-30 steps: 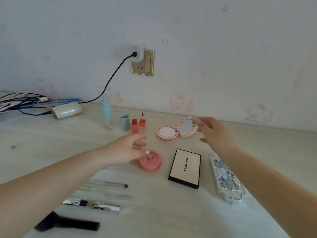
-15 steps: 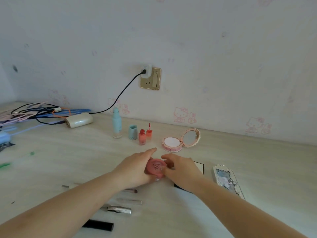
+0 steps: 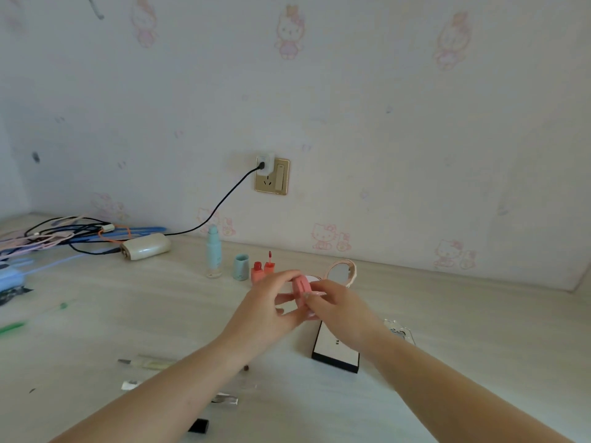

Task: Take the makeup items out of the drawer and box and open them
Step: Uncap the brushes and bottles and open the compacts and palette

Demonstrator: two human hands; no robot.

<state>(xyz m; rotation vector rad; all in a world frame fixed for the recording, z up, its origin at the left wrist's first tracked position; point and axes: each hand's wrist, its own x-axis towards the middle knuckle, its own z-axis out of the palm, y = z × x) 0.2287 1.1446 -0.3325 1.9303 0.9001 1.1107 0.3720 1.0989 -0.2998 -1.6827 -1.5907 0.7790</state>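
A small round coral compact (image 3: 302,286) is lifted off the desk, tilted on edge, and held between both hands. My left hand (image 3: 268,310) grips it from the left, thumb on top. My right hand (image 3: 335,306) pinches its right side. Whether the lid has parted I cannot tell. Behind the hands an open pink cushion compact (image 3: 340,274) shows its mirror. A black-and-white palette (image 3: 334,350) lies flat under my right wrist. An open teal bottle (image 3: 213,252), its cap (image 3: 241,266) and an open red lip tint (image 3: 262,270) stand near the wall.
A glittery case (image 3: 399,332) lies right of the palette. Brushes and thin tubes (image 3: 150,362) lie near the front, partly under my left arm. A cream power bank (image 3: 145,247) and tangled cables (image 3: 64,233) sit at the back left, with a plugged wall socket (image 3: 271,175) above.
Both hands closed on the coral compact lying on the desk, then lifted it and tipped it on edge. The view has tilted up towards the wall.
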